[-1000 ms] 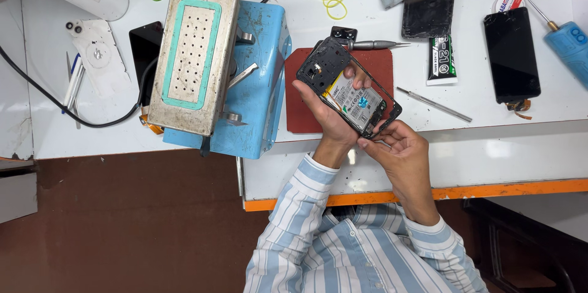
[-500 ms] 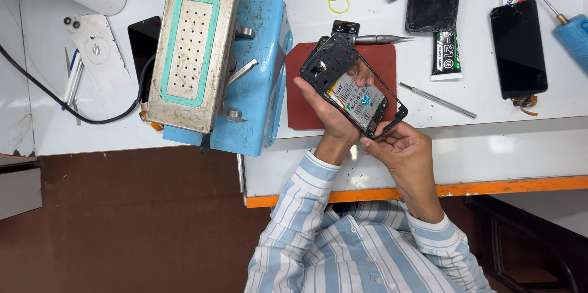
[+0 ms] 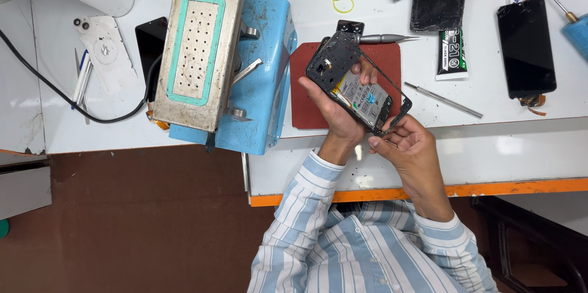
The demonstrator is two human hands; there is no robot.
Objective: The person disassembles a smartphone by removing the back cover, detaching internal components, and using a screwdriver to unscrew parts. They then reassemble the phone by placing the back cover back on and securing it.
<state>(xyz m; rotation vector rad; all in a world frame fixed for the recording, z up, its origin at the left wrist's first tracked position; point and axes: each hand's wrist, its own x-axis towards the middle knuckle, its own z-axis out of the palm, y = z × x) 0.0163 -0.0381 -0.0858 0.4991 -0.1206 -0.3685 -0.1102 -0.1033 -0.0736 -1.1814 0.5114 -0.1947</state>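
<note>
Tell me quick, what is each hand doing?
Left hand: closed around the opened phone, holding it up.
Right hand: fingertips pinching the phone's lower corner.

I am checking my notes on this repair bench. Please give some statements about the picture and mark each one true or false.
1. The left hand holds an opened phone with its battery showing. True.
2. The right hand rests flat on the table. False: its fingers work at the phone's lower corner.
3. A red mat lies under the phone. True.
4. The tube of glue lies on the red mat. False: it lies on the white table.
</note>
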